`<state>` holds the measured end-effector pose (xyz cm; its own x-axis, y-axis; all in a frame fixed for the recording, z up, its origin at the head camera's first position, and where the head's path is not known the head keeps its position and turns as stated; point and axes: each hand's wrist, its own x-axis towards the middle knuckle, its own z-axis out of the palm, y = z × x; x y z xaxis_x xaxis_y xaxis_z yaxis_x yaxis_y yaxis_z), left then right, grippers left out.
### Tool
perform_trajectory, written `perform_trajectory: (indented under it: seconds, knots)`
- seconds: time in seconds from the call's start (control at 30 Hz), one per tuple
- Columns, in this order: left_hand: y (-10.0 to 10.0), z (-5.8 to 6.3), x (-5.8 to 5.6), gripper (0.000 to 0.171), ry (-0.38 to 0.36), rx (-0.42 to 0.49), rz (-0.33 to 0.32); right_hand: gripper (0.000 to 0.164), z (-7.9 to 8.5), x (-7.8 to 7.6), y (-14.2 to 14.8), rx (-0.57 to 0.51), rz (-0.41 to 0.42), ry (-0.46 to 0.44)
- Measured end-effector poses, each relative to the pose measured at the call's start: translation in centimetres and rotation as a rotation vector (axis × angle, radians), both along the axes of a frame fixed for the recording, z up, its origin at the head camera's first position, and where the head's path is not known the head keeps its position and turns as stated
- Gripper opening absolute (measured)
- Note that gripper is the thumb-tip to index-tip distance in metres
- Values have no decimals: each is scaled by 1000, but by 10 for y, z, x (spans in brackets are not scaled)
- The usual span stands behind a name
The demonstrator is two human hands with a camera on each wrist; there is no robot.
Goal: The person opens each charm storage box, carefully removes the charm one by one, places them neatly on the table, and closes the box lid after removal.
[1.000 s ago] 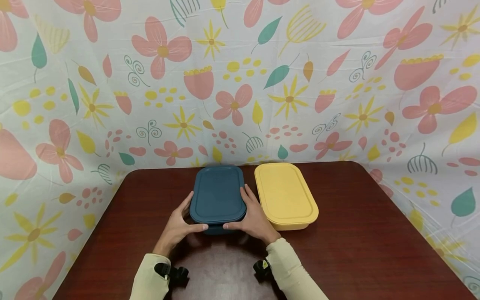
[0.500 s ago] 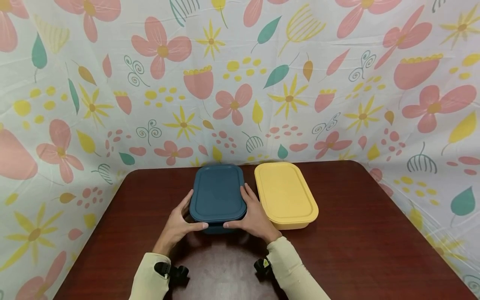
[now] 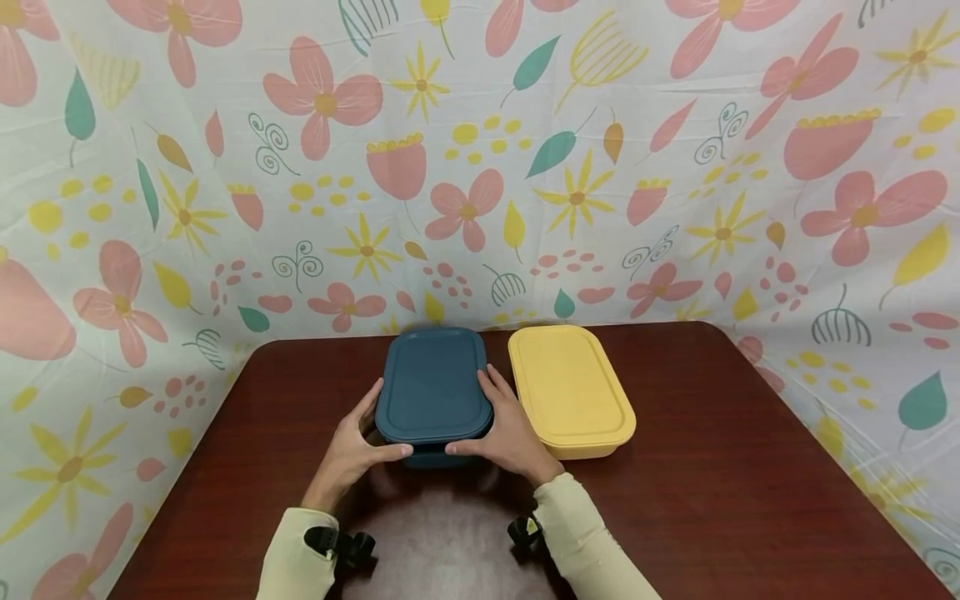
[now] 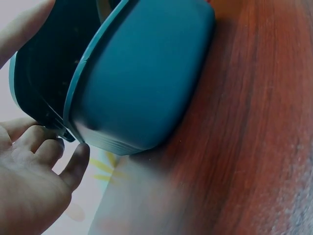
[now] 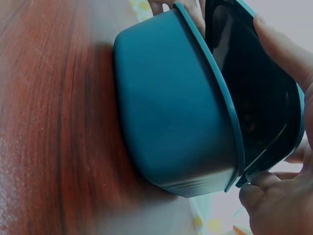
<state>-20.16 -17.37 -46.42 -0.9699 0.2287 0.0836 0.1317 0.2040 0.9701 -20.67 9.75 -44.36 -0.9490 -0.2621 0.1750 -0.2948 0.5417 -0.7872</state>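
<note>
A dark blue lid sits over a blue rectangular food container near the far side of the table. Its front edge is lifted off the rim; both wrist views show a dark gap beneath the lid's underside. My left hand holds the lid's left side, thumb at the front edge. On the right side, my right hand grips the lid likewise. The container's wall stands upright on the table. What lies inside it is too dark to tell.
Just right of the blue container stands a yellow container with its lid on. Both are on a dark reddish-brown wooden table. A flower-patterned cloth hangs behind the table's far edge.
The blue lid has shifted slightly left, and its front edge sits a little higher. Both hands keep their hold on it. The yellow container stays in place.
</note>
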Motion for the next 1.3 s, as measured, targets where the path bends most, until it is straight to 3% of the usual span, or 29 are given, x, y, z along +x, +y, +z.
perform_trajectory:
  seconds: [0.4,0.73,1.07,1.3]
  knots:
    - [0,6,4,109,42,73,-15,117,2,3,1,-28,-1,6]
    - [-2,10,6,108,80,136,-35,112,4,6,0,-74,-21,64]
    - [-1,16,9,107,150,88,48,108,11,9,1,-98,-11,110]
    - [-2,21,11,94,206,34,97,104,13,11,5,-108,-6,166]
